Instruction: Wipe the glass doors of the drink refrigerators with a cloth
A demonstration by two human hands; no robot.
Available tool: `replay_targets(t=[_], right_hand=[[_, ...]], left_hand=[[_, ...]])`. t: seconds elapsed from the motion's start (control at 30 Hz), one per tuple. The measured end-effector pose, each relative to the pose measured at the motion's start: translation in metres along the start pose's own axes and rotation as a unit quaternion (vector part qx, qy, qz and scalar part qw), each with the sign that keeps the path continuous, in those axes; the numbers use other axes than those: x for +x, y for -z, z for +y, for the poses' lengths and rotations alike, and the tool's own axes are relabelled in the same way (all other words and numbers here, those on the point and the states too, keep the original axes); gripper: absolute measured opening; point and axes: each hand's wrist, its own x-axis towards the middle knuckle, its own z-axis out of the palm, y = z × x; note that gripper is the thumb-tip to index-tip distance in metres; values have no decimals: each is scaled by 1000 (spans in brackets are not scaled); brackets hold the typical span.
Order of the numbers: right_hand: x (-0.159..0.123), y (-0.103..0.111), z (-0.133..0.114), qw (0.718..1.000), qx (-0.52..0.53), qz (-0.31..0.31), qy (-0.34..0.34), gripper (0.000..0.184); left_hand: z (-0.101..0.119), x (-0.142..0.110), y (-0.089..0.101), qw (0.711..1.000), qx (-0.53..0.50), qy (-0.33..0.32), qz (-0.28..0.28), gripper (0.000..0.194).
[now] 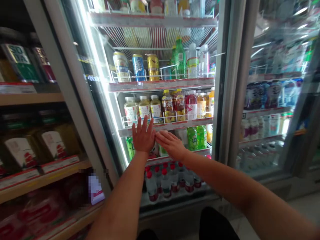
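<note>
The left hand point(143, 138) is up with its fingers spread and pointing at the top. The right hand point(172, 143) has straight fingers, close together, pointing left at the left hand. Both look empty. I can't tell if the 2 hands touch each other, or anything else.

The nearest things are 3 bottles with white caps point(144, 107) on the fridge shelf point(175, 126), behind the left fingers in this view. They stand straight up, caps on top, so their long way runs up and down. Green bottles point(197, 138) stand lower down.

To do this well, I think the hands should stay loose and gentle, with wrists steady, and not bump the wire rail point(176, 117).
</note>
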Motion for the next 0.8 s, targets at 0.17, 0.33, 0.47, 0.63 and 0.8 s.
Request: replay_targets(t=[0.17,0.33,0.47,0.63,0.8], right_hand=[[26,12,30,992,3,86,-89,61],[38,10,34,985,37,110,-127,66],[46,13,37,998,43,36,-38,53],[72,32,63,982,22,106,-155,62],[47,30,47,998,20,15,-64,63]], left_hand=[[-1,-1,-1,1000,-12,5,-5,57],[-1,-1,-1,1000,-24,3,-2,58],[-1,0,-1,1000,-23,0,5,57],[0,1,-1,1000,-12,0,-7,59],[1,1,-1,1000,5,-7,1,59]])
